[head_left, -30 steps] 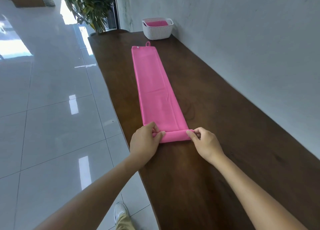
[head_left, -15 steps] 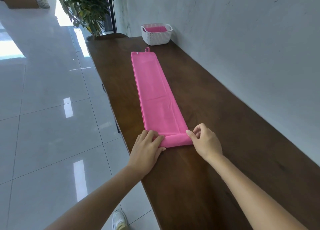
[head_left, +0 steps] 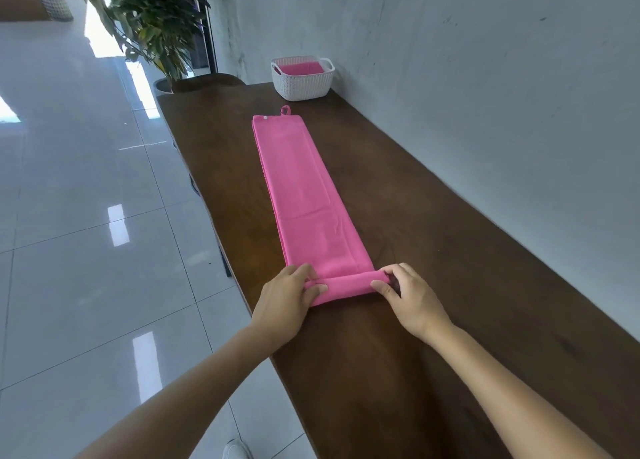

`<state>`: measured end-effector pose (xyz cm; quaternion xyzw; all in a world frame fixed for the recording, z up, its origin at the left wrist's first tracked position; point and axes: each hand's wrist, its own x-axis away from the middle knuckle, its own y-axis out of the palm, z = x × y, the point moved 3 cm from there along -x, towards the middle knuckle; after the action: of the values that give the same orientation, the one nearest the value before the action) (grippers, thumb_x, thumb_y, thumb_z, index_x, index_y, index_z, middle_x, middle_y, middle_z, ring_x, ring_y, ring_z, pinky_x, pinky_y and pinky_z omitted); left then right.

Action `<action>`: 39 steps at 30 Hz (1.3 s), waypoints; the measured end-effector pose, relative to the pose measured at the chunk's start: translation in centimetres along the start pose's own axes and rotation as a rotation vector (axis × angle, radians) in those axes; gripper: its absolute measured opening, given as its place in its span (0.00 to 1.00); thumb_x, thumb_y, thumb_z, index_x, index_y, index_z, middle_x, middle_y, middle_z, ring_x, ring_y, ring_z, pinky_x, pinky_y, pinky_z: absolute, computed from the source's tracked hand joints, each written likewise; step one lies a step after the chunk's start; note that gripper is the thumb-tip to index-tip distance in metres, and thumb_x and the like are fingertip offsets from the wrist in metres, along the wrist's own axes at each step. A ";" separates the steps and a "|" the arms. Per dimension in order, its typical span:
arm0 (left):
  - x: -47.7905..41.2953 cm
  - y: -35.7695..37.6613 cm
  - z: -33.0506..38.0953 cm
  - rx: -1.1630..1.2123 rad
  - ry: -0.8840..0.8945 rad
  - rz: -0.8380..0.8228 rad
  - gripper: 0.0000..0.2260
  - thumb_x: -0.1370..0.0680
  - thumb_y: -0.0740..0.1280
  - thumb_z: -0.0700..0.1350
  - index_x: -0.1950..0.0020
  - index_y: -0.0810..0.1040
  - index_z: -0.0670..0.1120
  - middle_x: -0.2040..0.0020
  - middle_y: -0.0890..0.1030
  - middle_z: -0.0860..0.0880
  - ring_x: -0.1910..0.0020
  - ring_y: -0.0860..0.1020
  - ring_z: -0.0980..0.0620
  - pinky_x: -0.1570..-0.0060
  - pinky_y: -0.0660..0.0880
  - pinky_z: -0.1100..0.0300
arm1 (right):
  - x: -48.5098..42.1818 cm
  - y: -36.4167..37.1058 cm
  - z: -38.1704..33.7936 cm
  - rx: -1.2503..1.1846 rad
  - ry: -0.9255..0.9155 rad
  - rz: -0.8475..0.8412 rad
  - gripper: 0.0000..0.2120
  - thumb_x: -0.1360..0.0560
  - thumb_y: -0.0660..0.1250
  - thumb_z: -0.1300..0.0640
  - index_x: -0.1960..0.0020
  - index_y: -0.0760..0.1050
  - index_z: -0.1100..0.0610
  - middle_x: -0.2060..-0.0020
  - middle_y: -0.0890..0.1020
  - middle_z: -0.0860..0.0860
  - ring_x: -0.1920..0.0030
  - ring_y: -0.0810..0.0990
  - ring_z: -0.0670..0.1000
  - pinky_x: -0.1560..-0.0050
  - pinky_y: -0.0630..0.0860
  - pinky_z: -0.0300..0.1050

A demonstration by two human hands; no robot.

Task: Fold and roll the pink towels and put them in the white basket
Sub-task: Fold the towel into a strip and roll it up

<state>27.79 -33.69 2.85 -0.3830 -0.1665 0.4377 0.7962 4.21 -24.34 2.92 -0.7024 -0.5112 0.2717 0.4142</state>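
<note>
The roll on the pink towel (head_left: 304, 195) has thickened at lower centre of the tabletop (head_left: 450, 285), left hand (head_left: 287, 297) and right hand (head_left: 410, 297), arms outstretched, pinching its ends with curled fingers.

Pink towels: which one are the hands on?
The long towel stretched along the wooden table, its near end rolled between the left hand and right hand; the other towel lies inside the white basket.

No text, label or number is legible.
</note>
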 end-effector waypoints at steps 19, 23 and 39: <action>-2.2 -0.9 -3.1 -0.271 0.407 0.157 0.15 0.25 0.74 0.55 0.42 0.81 0.48 0.46 0.80 0.51 0.52 0.78 0.52 0.56 0.81 0.59 | -5.5 -0.5 -2.9 0.083 0.407 -0.097 0.30 0.25 0.56 0.26 0.64 0.68 0.52 0.67 0.77 0.47 0.65 0.77 0.48 0.67 0.68 0.44; -2.8 -0.8 -3.0 -0.319 0.427 0.135 0.11 0.22 0.69 0.54 0.47 0.82 0.48 0.50 0.81 0.52 0.55 0.79 0.53 0.58 0.81 0.58 | -4.9 -0.7 -4.0 0.121 0.371 0.073 0.21 0.23 0.60 0.31 0.50 0.72 0.49 0.56 0.80 0.45 0.58 0.78 0.44 0.68 0.68 0.38; -7.2 -5.1 -7.0 0.126 -0.129 -0.376 0.12 0.19 0.65 0.58 0.50 0.79 0.50 0.52 0.81 0.50 0.53 0.80 0.51 0.50 0.81 0.53 | -4.8 1.2 -4.4 0.008 0.039 -0.048 0.31 0.25 0.52 0.27 0.36 0.72 0.47 0.41 0.77 0.42 0.43 0.77 0.42 0.49 0.74 0.36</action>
<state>30.83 -44.50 2.69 -0.2659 -0.2582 0.3145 0.8739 6.73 -30.39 3.94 -0.6935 -0.5183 0.2500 0.4334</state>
